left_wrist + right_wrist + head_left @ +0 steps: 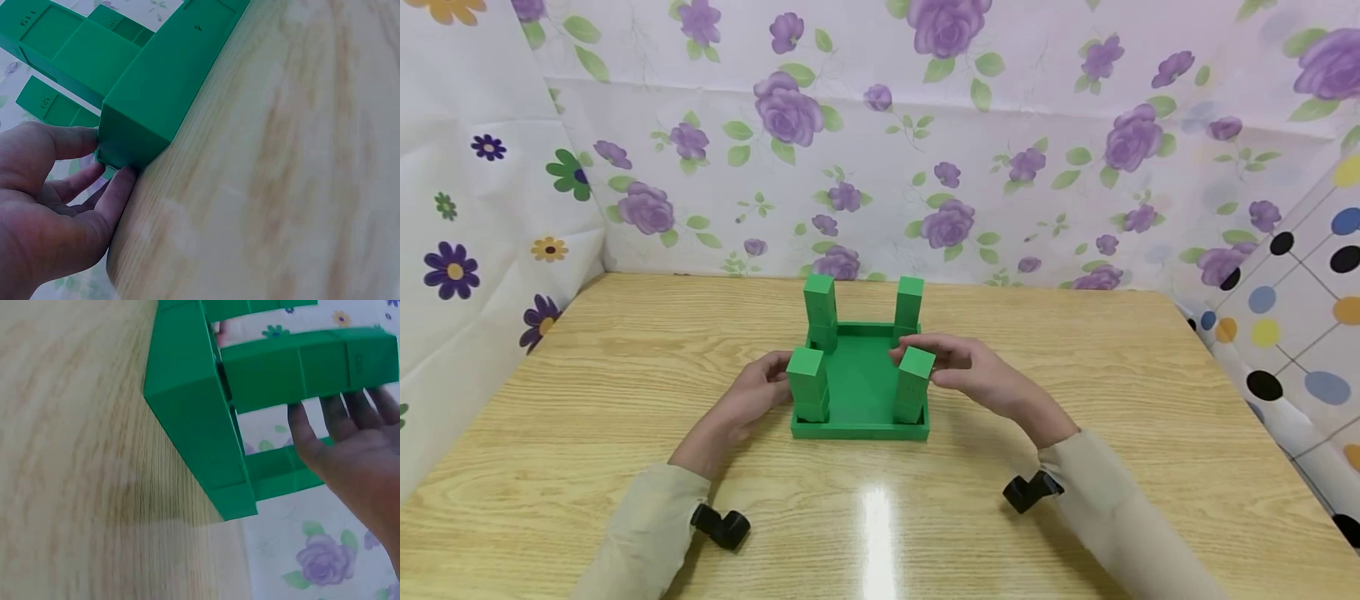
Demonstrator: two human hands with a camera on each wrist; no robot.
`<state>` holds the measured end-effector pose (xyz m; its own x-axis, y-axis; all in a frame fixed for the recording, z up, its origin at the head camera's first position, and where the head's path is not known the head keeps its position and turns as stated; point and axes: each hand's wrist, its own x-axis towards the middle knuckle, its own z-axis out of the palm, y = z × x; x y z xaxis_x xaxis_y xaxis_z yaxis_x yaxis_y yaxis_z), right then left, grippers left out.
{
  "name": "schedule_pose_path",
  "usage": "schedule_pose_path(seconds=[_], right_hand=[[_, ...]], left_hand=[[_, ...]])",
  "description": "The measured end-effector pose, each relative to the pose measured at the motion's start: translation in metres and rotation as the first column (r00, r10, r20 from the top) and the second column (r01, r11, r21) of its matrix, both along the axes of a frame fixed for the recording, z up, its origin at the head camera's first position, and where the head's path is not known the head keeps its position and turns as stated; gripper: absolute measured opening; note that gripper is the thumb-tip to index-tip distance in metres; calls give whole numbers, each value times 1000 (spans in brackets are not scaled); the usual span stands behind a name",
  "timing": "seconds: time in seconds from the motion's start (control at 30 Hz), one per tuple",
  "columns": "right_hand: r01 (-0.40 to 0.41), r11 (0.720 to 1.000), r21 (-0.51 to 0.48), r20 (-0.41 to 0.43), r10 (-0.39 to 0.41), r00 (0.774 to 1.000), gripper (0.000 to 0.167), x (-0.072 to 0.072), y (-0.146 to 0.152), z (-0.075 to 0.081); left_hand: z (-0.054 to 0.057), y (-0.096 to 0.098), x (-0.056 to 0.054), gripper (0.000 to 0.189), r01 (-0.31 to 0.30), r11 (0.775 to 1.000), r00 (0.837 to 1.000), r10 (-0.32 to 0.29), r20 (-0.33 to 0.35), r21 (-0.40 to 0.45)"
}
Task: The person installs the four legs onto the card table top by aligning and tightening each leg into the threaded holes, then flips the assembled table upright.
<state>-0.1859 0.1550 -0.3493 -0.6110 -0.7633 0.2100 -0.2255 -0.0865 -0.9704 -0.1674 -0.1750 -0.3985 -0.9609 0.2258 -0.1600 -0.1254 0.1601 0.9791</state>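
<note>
A shallow green tray [860, 432] stands on the table with a green block post upright in each corner. My left hand [758, 387] is at the tray's left side, beside the front left post [807, 375]. In the left wrist view, the fingertips of that left hand [69, 194] lie right at the tray's outer wall [134, 140]. My right hand [973, 371] is by the front right post [916, 375], its fingers reaching behind it. In the right wrist view, the right hand's fingertips [300, 415] are right along the post's side [300, 369].
The back left post [822, 308] and back right post [908, 304] rise at the tray's far corners. All round the tray is a wooden table [625, 358]. Behind stands a flowered cloth [865, 167], with a dotted cloth [1300, 358] at the right.
</note>
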Motion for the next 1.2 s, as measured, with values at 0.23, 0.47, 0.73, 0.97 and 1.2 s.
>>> schedule_pose_path(seconds=[0.23,0.47,0.73,0.97,1.2], right_hand=[[-8,1000,-13,37,8,999,36,-2,-1,2],[152,987,46,61,-155,986,33,4,-3,6],[485,845,225,-288,-418,862,33,20,-17,14],[614,768,183,-446,-491,748,29,28,-23,14],[607,758,240,-468,-457,756,32,27,-21,17]], left_hand=[[0,0,0,42,5,1000,1000,-5,-3,0],[0,0,0,42,1,1000,1000,-1,-2,3],[-1,-2,0,41,7,1000,1000,-7,-12,-5],[-1,-1,0,42,-1,1000,1000,1,-16,-15],[0,0,-1,44,-6,1000,1000,6,-2,-15]])
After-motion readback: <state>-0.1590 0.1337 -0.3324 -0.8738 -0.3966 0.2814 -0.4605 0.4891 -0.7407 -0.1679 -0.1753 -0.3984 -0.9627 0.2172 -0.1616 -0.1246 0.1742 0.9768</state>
